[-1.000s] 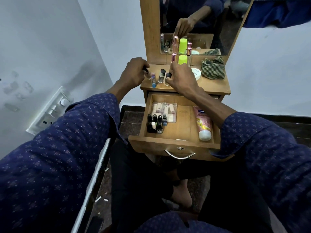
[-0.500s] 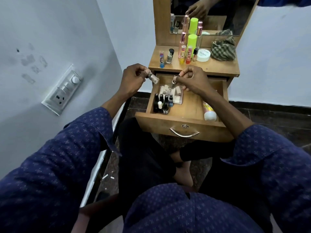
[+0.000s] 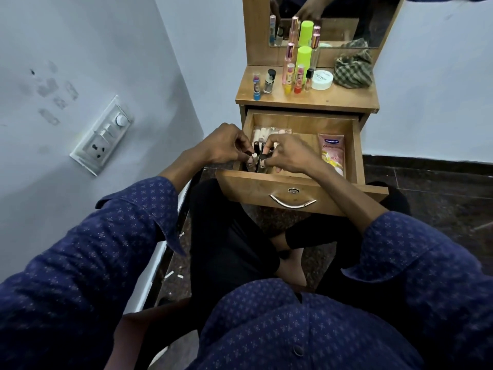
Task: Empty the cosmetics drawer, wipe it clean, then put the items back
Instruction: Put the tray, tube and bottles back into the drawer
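Dresser top (image 3: 306, 101) carries bottles (image 3: 304, 61), white jar (image 3: 322, 79), checked cloth (image 3: 352, 72)

- Small bottles (image 3: 257, 158) at drawer (image 3: 298, 124) front-left: mostly hidden by both hands, count & labels unreadable.
- Left hand (image 3: 224, 144) & right hand (image 3: 286, 153): fingertips bunched over bottle caps; can't tell which bottle each grips.
- Pink tube (image 3: 332, 152): lower end behind right forearm.
- Mirror (image 3: 336, 20): top cut off by frame edge.
- White jar (image 3: 322, 79) lid text too small.
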